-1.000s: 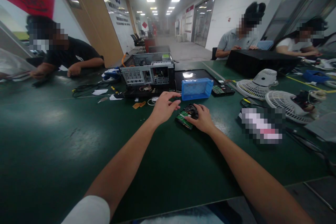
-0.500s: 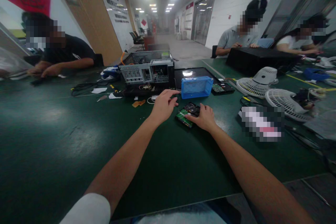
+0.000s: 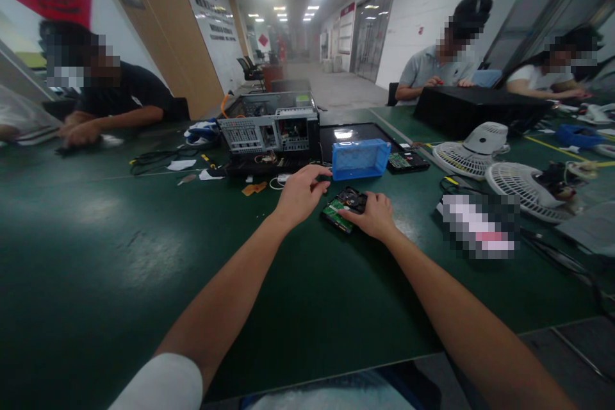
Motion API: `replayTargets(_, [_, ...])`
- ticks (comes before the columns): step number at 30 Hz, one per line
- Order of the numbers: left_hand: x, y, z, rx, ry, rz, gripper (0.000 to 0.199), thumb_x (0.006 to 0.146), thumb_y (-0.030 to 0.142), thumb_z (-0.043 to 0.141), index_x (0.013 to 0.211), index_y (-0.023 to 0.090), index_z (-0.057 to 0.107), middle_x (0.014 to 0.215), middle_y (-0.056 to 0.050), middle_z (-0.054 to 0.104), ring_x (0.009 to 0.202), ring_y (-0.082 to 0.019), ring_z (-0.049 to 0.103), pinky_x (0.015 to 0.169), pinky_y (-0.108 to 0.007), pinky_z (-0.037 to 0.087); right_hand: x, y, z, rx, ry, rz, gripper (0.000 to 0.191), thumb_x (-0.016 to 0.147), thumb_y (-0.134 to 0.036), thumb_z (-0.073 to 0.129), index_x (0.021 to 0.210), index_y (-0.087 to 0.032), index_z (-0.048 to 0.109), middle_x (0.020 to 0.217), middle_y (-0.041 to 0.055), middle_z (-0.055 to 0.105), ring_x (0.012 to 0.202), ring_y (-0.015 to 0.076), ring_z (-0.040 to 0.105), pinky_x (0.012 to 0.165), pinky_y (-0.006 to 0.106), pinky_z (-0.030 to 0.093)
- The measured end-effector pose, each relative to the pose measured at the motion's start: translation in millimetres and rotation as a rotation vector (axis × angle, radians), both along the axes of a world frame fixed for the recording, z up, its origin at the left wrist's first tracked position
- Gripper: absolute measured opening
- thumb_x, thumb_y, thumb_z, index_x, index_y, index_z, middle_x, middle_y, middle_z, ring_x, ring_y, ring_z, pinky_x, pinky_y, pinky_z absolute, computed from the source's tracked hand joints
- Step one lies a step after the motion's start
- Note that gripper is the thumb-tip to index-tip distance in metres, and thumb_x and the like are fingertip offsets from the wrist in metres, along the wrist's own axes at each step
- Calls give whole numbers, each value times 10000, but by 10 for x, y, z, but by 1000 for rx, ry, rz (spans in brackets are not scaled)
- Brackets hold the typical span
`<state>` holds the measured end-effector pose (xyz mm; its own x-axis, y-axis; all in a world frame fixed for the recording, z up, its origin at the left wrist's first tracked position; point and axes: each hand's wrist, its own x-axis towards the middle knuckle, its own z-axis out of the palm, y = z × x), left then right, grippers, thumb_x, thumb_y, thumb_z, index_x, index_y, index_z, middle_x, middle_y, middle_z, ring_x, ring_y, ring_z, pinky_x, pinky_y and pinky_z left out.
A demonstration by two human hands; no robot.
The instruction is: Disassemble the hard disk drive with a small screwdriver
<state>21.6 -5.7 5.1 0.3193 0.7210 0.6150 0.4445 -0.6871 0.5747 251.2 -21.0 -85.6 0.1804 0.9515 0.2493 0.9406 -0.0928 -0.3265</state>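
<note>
A hard drive with a green circuit board facing up lies on the green table. My right hand grips it from the right, thumb across the board's near side and fingers round the far edge. My left hand hovers just left of the drive, its thumb and forefinger apart. Those fingertips are close to the left end of a blue plastic bin standing on its side; whether they touch it I cannot tell.
Behind my left hand stands an opened computer case. A flat black screen and another hard drive lie behind the bin. White fan parts and cables are on the right. Co-workers sit along both sides.
My left hand has shifted very slightly to the right. My right hand and the hard drive have stayed in place.
</note>
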Motion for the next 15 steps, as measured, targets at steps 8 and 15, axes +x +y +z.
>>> replayTargets(8, [11, -42, 25, -65, -11, 43, 134, 875, 199, 677, 988, 211, 606, 915, -4, 684, 647, -119, 653, 620, -259, 497, -4, -1, 0, -12, 12, -2, 1083, 660, -926, 531, 1375, -113, 511, 1274, 220, 517, 1201, 400, 469, 999, 467, 358])
replayTargets(15, [18, -38, 7, -158, -31, -25, 250, 901, 212, 644, 1146, 219, 593, 1052, -31, 684, 641, -105, 658, 633, -259, 514, -4, -4, -9, 11, 15, 18, 1056, 677, -903, 549, 1406, -141, 489, 1282, 218, 513, 1210, 396, 465, 1004, 471, 354])
